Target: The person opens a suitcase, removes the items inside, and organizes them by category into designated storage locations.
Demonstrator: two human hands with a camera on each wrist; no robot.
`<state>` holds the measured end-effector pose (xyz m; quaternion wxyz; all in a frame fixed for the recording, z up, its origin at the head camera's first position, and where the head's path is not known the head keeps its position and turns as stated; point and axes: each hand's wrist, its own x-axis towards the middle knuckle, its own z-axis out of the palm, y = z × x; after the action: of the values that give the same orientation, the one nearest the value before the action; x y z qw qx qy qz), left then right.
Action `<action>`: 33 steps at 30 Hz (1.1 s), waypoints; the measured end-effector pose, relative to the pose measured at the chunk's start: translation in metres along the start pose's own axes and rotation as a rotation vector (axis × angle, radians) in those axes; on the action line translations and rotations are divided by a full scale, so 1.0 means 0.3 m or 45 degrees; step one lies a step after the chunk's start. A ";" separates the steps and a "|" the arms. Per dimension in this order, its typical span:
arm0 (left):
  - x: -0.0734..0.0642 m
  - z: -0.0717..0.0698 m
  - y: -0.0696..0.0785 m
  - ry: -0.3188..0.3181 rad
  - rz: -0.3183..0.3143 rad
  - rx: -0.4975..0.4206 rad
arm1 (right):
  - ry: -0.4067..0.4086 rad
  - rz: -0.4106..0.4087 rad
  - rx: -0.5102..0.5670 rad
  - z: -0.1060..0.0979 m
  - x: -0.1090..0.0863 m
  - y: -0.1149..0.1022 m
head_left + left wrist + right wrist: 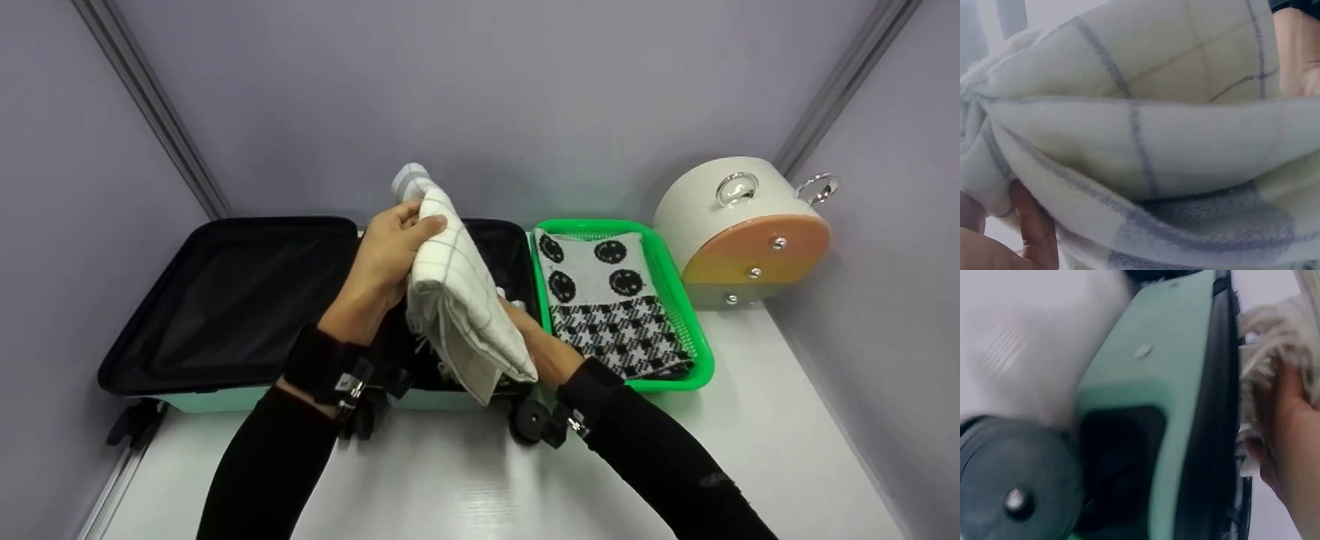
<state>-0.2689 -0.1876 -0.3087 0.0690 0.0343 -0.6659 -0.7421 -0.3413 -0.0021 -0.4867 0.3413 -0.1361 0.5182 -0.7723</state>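
Note:
A folded cream scarf (465, 292) with thin grey grid lines is held up over the open suitcase (225, 322). My left hand (390, 244) grips its upper left edge, thumb on the front. Behind the scarf's lower right side is my right hand (525, 321), its fingers mostly hidden in the head view. The right wrist view shows that hand (1283, 422) with its fingers in the pale fringe (1275, 332). Folds of the scarf (1196, 135) fill the left wrist view, with left fingers (1033, 225) at its edge.
Right of the suitcase stands a green basket (703, 367) holding a folded grey-and-black knit (611, 300) with smiley and houndstooth patterns. Beyond it sits a round white box (697, 195) with coloured drawers. Black suitcase wheels (531, 420) jut toward the front of the white table (465, 487).

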 end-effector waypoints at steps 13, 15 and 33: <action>0.046 0.024 0.001 -0.051 -0.001 0.040 | 0.241 -0.017 0.097 -0.152 -0.092 -0.355; 0.067 0.049 -0.001 -0.059 -0.022 0.063 | 0.307 -0.044 0.089 -0.185 -0.115 -0.435; 0.197 0.416 -0.273 -0.227 -0.166 0.017 | 0.659 -0.224 -0.463 -0.502 -0.342 -0.733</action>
<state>-0.3499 -0.0650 -0.3737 -0.0392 0.0121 -0.6706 -0.7407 -0.4364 0.2235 -0.3397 0.1005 -0.0383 0.7034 -0.7026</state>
